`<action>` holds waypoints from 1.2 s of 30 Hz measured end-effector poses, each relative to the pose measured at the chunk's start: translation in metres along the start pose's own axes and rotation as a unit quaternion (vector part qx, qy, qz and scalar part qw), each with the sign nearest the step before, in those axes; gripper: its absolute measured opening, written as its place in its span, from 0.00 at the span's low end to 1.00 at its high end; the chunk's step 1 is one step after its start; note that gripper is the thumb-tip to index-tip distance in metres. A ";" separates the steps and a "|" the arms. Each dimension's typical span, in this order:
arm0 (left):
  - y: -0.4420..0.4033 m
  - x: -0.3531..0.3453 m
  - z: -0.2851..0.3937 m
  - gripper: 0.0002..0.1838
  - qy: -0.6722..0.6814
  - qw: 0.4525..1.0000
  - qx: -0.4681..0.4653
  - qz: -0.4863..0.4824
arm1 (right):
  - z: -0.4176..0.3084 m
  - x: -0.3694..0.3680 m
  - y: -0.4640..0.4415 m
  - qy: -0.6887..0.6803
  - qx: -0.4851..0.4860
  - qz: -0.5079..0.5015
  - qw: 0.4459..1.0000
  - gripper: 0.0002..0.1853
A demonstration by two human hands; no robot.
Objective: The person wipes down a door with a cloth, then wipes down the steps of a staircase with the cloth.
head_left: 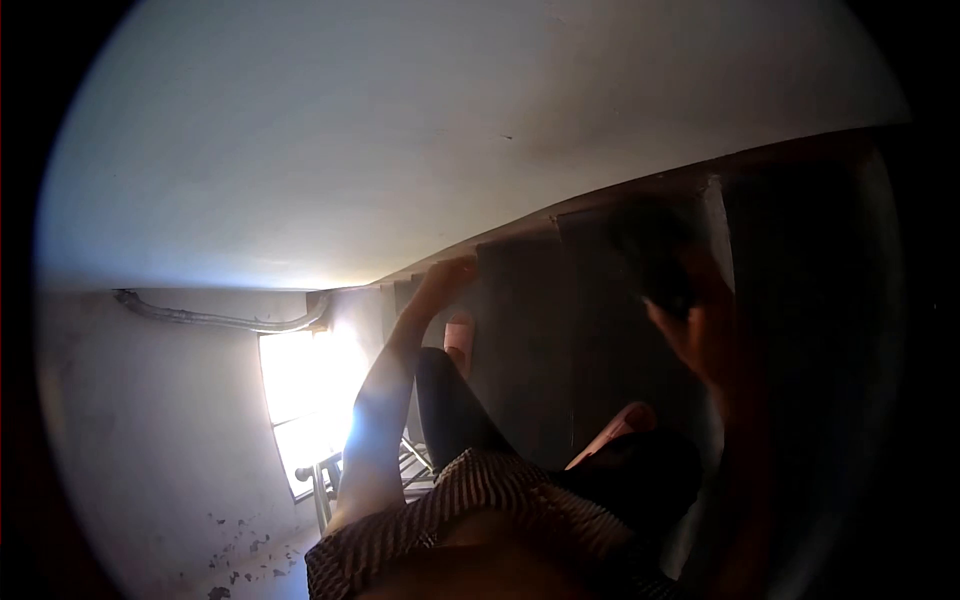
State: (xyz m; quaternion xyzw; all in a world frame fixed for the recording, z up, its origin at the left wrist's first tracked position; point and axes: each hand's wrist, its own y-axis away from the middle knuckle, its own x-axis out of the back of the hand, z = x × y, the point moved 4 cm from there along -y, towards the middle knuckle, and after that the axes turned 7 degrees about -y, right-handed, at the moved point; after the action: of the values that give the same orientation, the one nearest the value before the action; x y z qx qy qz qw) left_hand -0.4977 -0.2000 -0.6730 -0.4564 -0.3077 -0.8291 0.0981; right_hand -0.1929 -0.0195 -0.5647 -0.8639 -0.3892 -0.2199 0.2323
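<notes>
My right hand (703, 325) is closed around a dark, rounded object (650, 250), held above the shadowed stair treads. The object is too dark for me to tell its kind. My left arm reaches out to the foot of the white wall, where my left hand (455, 277) is at the dark skirting strip by a step. Its fingers are dim, so I cannot tell whether they are open or closed. A dark stair step (520, 330) lies between my two hands.
My feet in pink slippers (459, 338) stand on different steps. The white wall (400, 130) runs along the stairs. A bright window (300, 390), metal railing (322, 490) and bent pipe (220, 318) are at the left. Paint is peeling at lower left.
</notes>
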 end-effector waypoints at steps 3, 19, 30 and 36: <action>-0.002 -0.024 -0.036 0.13 0.008 0.999 0.006 0.046 | -0.082 -0.050 -0.070 0.121 0.269 0.025 0.955 0.24; 0.044 -0.070 -0.006 0.17 0.187 0.976 0.108 0.022 | 0.130 -0.130 -0.051 0.228 -0.051 -0.266 0.935 0.16; -0.028 -0.128 0.136 0.14 0.241 0.960 -0.114 -0.085 | 0.090 0.084 0.068 -0.032 -0.169 0.263 0.949 0.25; -0.043 -0.148 0.189 0.12 0.244 0.931 -0.253 -0.098 | 0.070 0.218 0.040 0.125 -0.003 0.490 0.862 0.25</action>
State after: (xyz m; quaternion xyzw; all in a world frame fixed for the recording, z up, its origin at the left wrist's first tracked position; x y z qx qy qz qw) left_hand -0.3015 -0.0699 -0.7375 -0.2173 -0.0977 -0.9707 -0.0306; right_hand -0.0175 0.1210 -0.5072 -0.9093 0.1178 -0.1847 0.3537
